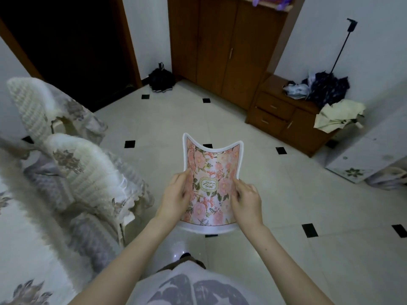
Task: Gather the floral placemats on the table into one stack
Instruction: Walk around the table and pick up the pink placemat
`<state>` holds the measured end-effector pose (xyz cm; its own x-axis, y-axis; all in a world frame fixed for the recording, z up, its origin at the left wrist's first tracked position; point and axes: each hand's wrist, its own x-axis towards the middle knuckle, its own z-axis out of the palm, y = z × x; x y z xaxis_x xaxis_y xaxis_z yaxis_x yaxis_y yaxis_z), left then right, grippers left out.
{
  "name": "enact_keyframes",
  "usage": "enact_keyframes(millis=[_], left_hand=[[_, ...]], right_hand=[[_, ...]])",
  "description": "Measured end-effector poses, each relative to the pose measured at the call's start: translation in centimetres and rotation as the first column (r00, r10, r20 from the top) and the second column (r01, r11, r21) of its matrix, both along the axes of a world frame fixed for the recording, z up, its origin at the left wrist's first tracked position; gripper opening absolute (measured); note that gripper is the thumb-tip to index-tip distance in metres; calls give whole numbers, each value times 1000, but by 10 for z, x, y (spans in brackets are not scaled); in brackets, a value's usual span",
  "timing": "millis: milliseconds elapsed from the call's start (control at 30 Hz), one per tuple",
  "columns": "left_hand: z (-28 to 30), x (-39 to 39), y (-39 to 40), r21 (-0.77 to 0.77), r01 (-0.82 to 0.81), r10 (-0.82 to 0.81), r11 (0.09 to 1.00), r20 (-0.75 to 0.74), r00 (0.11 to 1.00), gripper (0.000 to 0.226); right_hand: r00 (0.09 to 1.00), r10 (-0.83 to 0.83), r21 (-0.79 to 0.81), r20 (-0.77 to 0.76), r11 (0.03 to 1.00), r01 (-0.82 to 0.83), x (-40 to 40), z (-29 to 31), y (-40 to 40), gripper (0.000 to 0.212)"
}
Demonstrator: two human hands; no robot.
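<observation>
Left hand (pixel 176 194) at 9 o'clock, right hand (pixel 246 200) at 3: each grip grasps the bowed floral placemat (pixel 211 183) above the floor (pixel 286 205).

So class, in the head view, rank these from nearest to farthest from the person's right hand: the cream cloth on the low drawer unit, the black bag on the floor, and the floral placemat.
From the right hand:
1. Floral placemat, held in it, centre.
2. Cream cloth, up to the right on the drawer unit.
3. Black bag, far back left beside the tall cupboard.
</observation>
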<state>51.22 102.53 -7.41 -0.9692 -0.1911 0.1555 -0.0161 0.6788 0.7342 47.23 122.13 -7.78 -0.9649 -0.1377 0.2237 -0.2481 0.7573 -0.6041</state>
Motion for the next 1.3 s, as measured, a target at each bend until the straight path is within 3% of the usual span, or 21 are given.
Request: enact_keyframes(millis=[233,500,700,967,1300], left_hand=[[11,-126,-53,-1,-31,31,1000,-20,999,66],[-11,-238,-87,4,-125,124,992,48,991,66],[-10,-338,-122,-1,-277,277,961,73,958,69],[13,-432,-195,21,-587,586,809,33,809,65],[3,-469,-330,17,-779,779,627,-15,627,64]], right_hand=[[999,9,-35,-35,999,-10,-122,15,-50,24],[996,85,2,37,996,-85,-254,-4,-93,21],[968,246,4,50,969,-246,-383,1,-143,39],[874,485,-59,24,874,-483,-526,26,-242,40],[708,706,-138,1,701,-699,-594,9,-417,45]])
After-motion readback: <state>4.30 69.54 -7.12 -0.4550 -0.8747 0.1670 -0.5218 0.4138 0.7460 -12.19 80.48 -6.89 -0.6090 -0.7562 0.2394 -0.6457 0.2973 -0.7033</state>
